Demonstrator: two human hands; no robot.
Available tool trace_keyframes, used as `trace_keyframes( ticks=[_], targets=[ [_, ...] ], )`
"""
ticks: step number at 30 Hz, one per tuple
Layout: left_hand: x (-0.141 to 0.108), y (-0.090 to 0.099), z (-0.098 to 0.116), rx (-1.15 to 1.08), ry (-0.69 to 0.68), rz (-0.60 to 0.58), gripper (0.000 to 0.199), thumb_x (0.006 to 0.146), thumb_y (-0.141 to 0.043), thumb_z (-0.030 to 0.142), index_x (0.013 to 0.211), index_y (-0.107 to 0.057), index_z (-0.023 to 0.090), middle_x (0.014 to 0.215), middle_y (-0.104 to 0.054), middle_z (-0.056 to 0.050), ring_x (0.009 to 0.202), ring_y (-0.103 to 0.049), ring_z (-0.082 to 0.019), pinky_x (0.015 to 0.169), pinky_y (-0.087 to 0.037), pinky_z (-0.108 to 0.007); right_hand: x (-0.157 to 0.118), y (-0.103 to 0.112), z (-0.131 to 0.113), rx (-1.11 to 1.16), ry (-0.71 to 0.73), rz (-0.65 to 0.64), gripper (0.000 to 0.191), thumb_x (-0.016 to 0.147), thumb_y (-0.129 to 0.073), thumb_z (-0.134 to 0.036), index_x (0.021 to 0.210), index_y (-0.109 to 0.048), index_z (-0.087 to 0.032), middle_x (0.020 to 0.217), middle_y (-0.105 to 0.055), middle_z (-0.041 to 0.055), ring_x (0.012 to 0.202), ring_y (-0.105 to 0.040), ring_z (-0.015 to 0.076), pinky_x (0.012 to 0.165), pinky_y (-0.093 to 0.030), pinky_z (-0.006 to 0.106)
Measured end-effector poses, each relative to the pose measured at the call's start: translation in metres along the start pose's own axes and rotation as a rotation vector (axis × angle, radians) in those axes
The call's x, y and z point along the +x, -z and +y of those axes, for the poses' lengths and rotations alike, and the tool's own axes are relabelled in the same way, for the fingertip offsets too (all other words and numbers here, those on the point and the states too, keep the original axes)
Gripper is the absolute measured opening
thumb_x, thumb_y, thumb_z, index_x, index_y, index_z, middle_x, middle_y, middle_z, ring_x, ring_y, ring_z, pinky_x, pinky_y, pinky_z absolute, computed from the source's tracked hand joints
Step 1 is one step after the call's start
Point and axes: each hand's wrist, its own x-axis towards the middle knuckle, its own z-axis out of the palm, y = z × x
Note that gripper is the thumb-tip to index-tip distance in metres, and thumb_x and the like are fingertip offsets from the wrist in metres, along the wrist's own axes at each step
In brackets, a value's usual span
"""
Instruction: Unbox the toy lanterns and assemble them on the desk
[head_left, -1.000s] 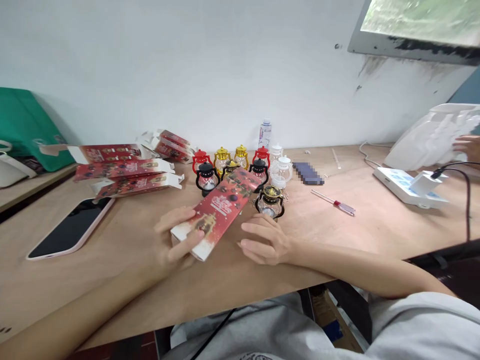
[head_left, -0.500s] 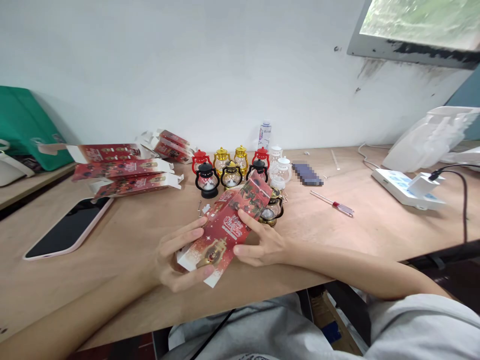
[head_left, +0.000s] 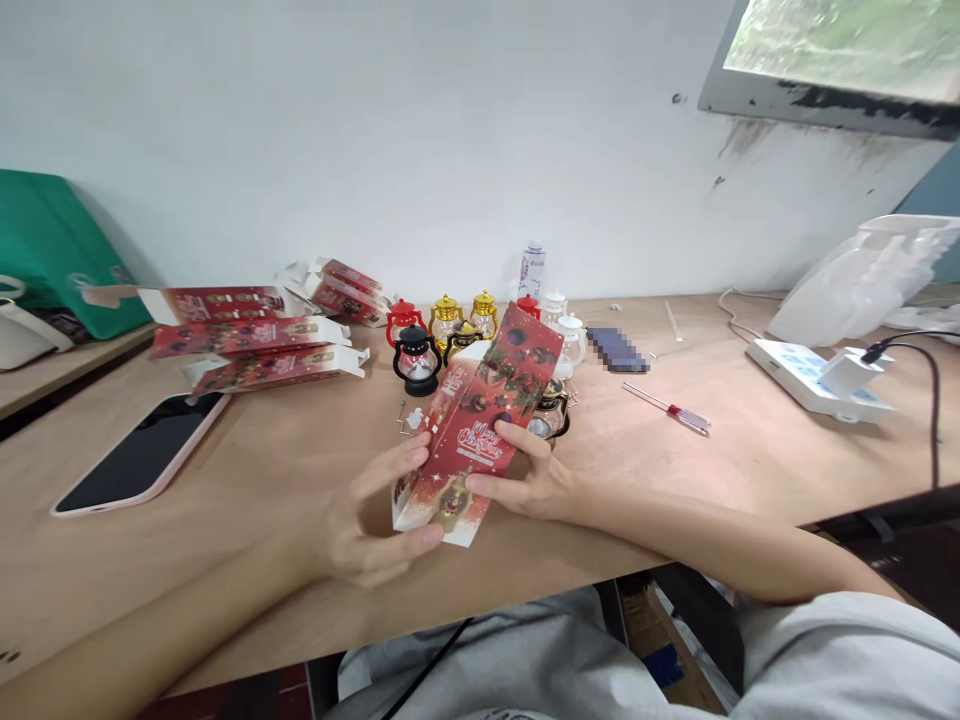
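Note:
Between my two hands, tilted up off the table, is a red Christmas-print cardboard box (head_left: pixel 484 415) with a lantern picture and "Merry Christmas" on its face. My left hand (head_left: pixel 375 520) grips its lower left side, fingers and thumb on the edges. My right hand (head_left: pixel 536 475) holds the right side, with fingertips on the printed face. Behind the box stand several small lanterns, among them a black lantern (head_left: pixel 417 362), a gold lantern (head_left: pixel 445 320) and a white lantern (head_left: pixel 571 345). A bronze-coloured lantern (head_left: pixel 553 412) is partly hidden by the box and my right hand.
More red boxes (head_left: pixel 277 370) lie at the left, behind a pink-cased phone (head_left: pixel 142 455). A screwdriver (head_left: pixel 675 412), a dark pixelated object (head_left: pixel 616 350) and a power strip (head_left: pixel 810 378) lie to the right. A clear bottle (head_left: pixel 532 270) stands by the wall.
The box has swung more upright and moved slightly right, so more of its printed face and side show. Both hands have stayed on it.

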Motion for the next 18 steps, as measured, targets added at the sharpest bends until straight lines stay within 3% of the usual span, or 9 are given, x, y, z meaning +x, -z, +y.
trace_keyframes(
  ticks=[2,4,8,11,15,18],
  targets=[
    [0.005,-0.003,0.006,-0.028,-0.059,0.038,0.063,0.078,-0.056,0.01,0.136,-0.042,0.032,0.153,-0.024,-0.007,0.136,-0.037,-0.03,0.1,-0.05,-0.047,0.001,-0.002,0.001,-0.011,-0.011,0.001,0.04,0.078,-0.066,-0.011,0.113,-0.057,-0.03,0.153,-0.018,0.0003,0.141,-0.029,0.0219,0.107,-0.048,0.033],
    [0.014,-0.005,0.013,-0.078,0.03,0.094,0.071,0.079,-0.057,0.01,0.143,-0.032,0.025,0.15,-0.026,-0.013,0.135,-0.037,-0.03,0.1,-0.051,-0.046,0.0,-0.004,0.001,-0.024,-0.014,-0.008,0.041,0.077,-0.067,-0.012,0.112,-0.058,-0.031,0.15,-0.023,0.0002,0.142,-0.027,0.0235,0.108,-0.048,0.036],
    [0.028,-0.003,0.022,-0.096,0.282,0.14,0.071,0.079,-0.059,0.018,0.144,-0.03,0.025,0.144,-0.034,-0.014,0.135,-0.036,-0.032,0.103,-0.043,-0.055,0.002,-0.005,0.001,-0.029,0.008,-0.035,0.04,0.076,-0.064,-0.011,0.112,-0.058,-0.029,0.151,-0.022,0.0023,0.144,-0.021,0.0236,0.108,-0.046,0.038],
    [0.028,0.0,0.019,-0.09,0.343,0.102,0.066,0.08,-0.057,0.019,0.142,-0.035,0.025,0.146,-0.034,-0.015,0.139,-0.03,-0.033,0.106,-0.038,-0.057,0.005,-0.005,0.001,0.008,0.008,-0.062,0.045,0.076,-0.063,-0.008,0.115,-0.057,-0.028,0.156,-0.008,0.005,0.144,-0.023,0.0235,0.107,-0.046,0.037],
    [0.016,-0.002,0.01,-0.228,0.351,0.078,0.066,0.082,-0.055,0.012,0.142,-0.033,0.027,0.147,-0.034,-0.014,0.134,-0.04,-0.027,0.101,-0.048,-0.044,0.005,-0.009,0.003,0.097,0.037,-0.091,0.06,0.073,-0.065,-0.006,0.125,-0.053,-0.032,0.159,0.004,0.0034,0.141,-0.028,0.0271,0.109,-0.041,0.043],
    [0.01,-0.006,0.007,-0.248,0.329,0.096,0.067,0.082,-0.056,0.01,0.142,-0.033,0.029,0.147,-0.036,-0.013,0.131,-0.045,-0.024,0.096,-0.053,-0.036,0.002,-0.012,0.005,0.092,0.038,-0.13,0.065,0.072,-0.065,-0.007,0.129,-0.05,-0.036,0.159,0.002,0.0034,0.141,-0.028,0.0283,0.109,-0.039,0.045]
  ],
)
